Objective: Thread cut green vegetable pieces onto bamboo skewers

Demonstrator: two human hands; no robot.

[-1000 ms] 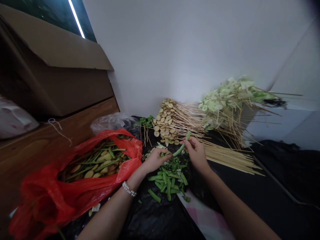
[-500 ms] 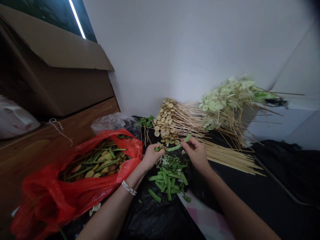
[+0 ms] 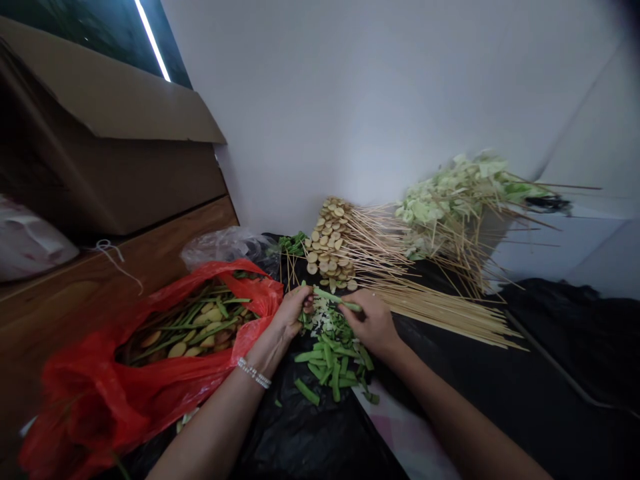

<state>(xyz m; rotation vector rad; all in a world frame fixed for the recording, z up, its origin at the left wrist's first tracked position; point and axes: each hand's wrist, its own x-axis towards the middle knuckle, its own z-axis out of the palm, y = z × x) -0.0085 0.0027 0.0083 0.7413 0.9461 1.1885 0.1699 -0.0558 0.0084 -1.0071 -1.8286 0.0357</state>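
A long flat green bean lies across the gap between my hands. My right hand is closed around its right end, with the tip poking out past the fingers. My left hand, with a beaded bracelet at the wrist, is closed in a fist near the bean's left end. Bits of green show at its fingers, seemingly green bean pieces, mostly hidden. Under the hands is a heap of cut green bean pieces, with pale and leafy scraps behind it, on black plastic.
A red plastic bag with beans and potato slices gapes at the left. Skewered potato slices stand behind my hands, beside skewered cabbage. Bare skewers lie at right. A cardboard box and white wall border the back.
My right hand has moved left and down, bringing the bean lower and tilting it the other way. My left hand has shifted slightly left, and its fingers have turned.
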